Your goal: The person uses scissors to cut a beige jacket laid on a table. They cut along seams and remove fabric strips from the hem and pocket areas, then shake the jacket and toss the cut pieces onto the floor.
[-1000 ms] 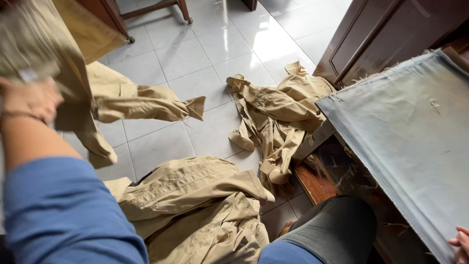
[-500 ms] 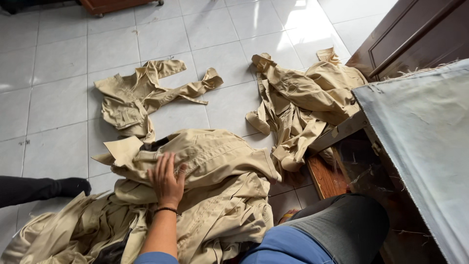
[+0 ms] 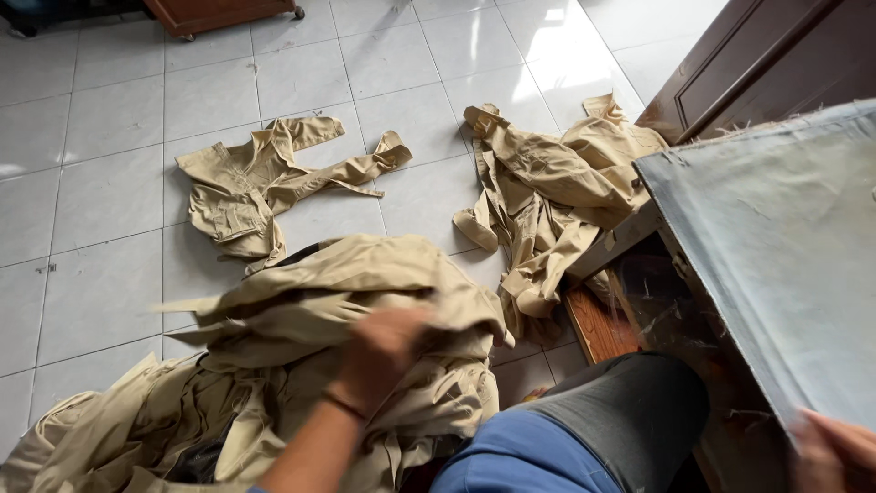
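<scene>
Three heaps of khaki garments are spread over the white tiled floor [image 3: 109, 192], and the nearest and largest, the front pile [image 3: 301, 365], is being worked by the left hand [image 3: 388, 351], which is laid on its upper folds; motion blur hides the fingers, so whether cloth is gripped cannot be told. A thin dark band is worn at that wrist. This pile lies just before the person's knee [image 3: 630, 411], clad in grey and blue, presumably so that it can be reached while seated. Soft, creased cotton-like fabric is seen throughout, with collars and sleeves flung loose. A single shirt [image 3: 265, 178] is spread flat farther off, and a crumpled heap [image 3: 547, 192] is slumped against the leg of a wooden table. That table is covered with a frayed grey cloth [image 3: 785, 246], at whose near edge the right hand [image 3: 835, 452] is resting; only part is visible and its state cannot be told
</scene>
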